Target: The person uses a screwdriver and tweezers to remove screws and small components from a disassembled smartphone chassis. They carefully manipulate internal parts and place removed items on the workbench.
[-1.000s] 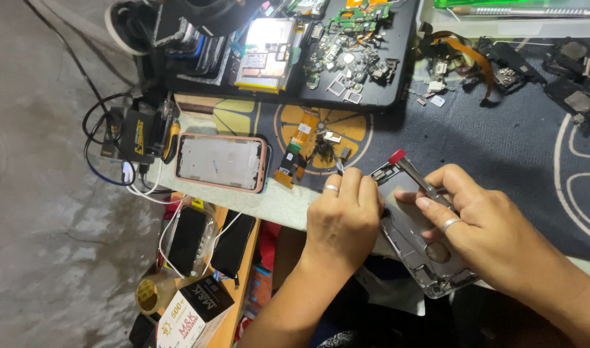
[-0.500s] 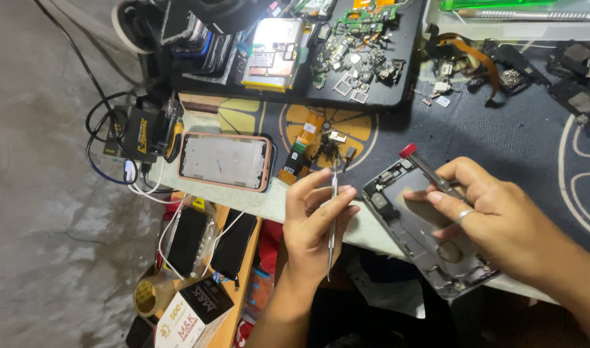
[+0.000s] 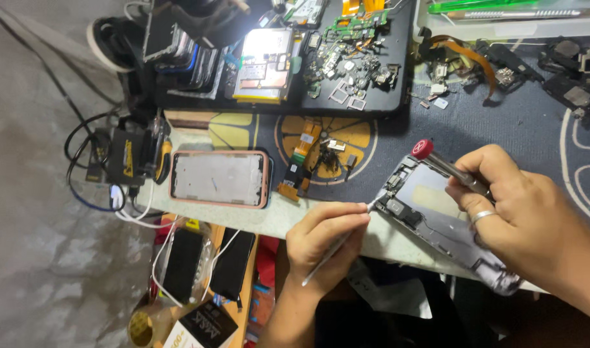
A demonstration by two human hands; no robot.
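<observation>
An opened grey phone frame (image 3: 424,203) lies tilted at the near edge of the work mat. My left hand (image 3: 324,241) grips thin metal tweezers (image 3: 337,248), and their tip touches the frame's left corner. My right hand (image 3: 523,212) rests on the right part of the frame. It holds a screwdriver with a red cap (image 3: 422,149), which sticks out up and to the left over the frame. The frame's lower right end shows below my right wrist.
A pink-edged phone shell (image 3: 219,178) lies left of my hands. Orange flex cables and small parts (image 3: 314,154) sit on the mat. A black tray (image 3: 372,106) holds boards and several parts. A black device with cables (image 3: 124,158) is at far left, with dark phones (image 3: 182,264) and a box (image 3: 201,328) below the table edge.
My left hand came off the phone frame and drew back towards me. It now holds tweezers pointed at the frame's left corner. The right hand and screwdriver stayed on the frame.
</observation>
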